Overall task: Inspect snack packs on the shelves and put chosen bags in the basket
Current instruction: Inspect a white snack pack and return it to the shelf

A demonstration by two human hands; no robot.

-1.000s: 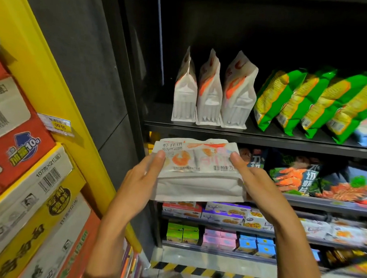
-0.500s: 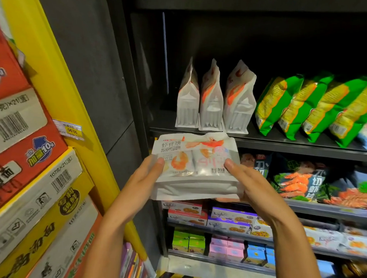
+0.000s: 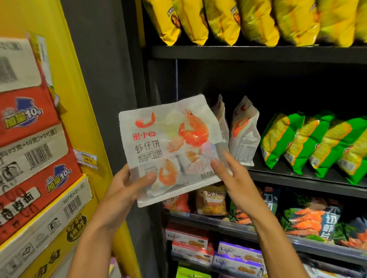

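I hold the flat white plastic snack pack printed with orange shrimp upright in front of the black shelf unit, face toward me. My left hand grips its lower left corner, thumb pressed across the front. My right hand only steadies the lower right edge with nearly straight fingers. The film looks slick, so I judge the pack could slide out if my thumb eases. The two matching white pouches stand just behind it; a careless swing could topple them. No basket shows, so dropping it in blind risks a miss.
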